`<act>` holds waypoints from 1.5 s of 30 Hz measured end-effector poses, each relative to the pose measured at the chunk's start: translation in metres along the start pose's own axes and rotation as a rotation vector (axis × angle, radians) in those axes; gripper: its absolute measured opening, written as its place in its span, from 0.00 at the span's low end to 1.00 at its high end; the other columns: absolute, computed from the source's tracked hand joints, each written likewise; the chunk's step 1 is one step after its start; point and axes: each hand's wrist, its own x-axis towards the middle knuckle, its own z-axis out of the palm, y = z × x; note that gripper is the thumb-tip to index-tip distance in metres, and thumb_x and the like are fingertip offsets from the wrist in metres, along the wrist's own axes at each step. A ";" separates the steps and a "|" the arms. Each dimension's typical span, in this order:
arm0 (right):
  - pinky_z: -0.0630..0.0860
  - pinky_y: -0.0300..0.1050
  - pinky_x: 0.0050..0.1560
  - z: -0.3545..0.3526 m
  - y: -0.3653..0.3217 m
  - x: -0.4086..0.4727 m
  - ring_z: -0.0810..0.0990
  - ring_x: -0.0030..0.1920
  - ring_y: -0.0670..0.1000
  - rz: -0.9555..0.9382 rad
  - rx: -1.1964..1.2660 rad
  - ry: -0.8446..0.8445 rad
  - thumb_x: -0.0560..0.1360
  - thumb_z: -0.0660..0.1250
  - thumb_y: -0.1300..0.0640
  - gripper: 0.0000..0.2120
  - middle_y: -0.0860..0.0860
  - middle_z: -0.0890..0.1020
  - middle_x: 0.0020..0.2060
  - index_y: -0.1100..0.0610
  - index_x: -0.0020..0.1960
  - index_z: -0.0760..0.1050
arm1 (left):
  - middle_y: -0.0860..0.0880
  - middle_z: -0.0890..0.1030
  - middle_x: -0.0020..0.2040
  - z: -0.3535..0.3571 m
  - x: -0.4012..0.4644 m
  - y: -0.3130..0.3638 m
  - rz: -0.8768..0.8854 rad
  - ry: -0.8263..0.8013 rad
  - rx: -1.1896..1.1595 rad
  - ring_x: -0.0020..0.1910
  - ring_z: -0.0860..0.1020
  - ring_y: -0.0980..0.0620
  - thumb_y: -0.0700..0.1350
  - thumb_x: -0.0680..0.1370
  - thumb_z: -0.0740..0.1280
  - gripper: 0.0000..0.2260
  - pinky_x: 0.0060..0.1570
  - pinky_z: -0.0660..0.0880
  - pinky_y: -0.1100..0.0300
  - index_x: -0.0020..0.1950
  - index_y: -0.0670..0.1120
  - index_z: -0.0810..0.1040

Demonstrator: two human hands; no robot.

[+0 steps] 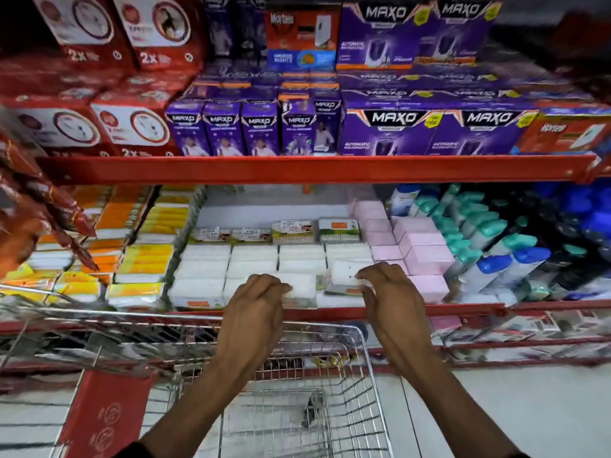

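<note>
**Lifting white packs off the lower shelf**

Both hands work at the near edge of the red shelf (463, 309), above the wire cart (362, 338). The left hand (256, 299) curls its fingers over the front pack (302, 294). The right hand (385, 292) clamps on the tilted pack (342, 276), just left of the pink boxes (426, 256). It is best to lift each pack straight up, clear of its neighbours, before drawing it near, so the rows stay put. The packs look soft, white and plastic-wrapped, with a green-orange label strip along the near side.
</note>
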 end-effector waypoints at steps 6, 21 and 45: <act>0.80 0.48 0.48 0.021 0.027 0.018 0.80 0.49 0.57 0.013 -0.025 -0.073 0.69 0.71 0.70 0.16 0.52 0.83 0.47 0.56 0.53 0.81 | 0.49 0.83 0.45 0.034 0.032 0.012 -0.049 -0.034 -0.023 0.45 0.81 0.49 0.30 0.70 0.72 0.15 0.45 0.82 0.55 0.53 0.43 0.85; 0.77 0.43 0.45 0.070 0.055 0.027 0.79 0.49 0.53 0.040 -0.094 -0.229 0.61 0.74 0.73 0.23 0.48 0.82 0.46 0.53 0.51 0.80 | 0.46 0.84 0.47 0.089 0.043 0.002 -0.132 -0.148 0.074 0.48 0.81 0.45 0.28 0.68 0.71 0.17 0.47 0.82 0.50 0.54 0.42 0.85; 0.77 0.52 0.53 0.075 0.055 0.023 0.79 0.53 0.54 -0.009 0.045 -0.175 0.72 0.71 0.64 0.13 0.50 0.83 0.50 0.52 0.53 0.82 | 0.43 0.85 0.56 0.100 0.035 -0.013 -0.112 -0.144 0.023 0.57 0.79 0.42 0.31 0.72 0.70 0.15 0.56 0.79 0.47 0.55 0.43 0.85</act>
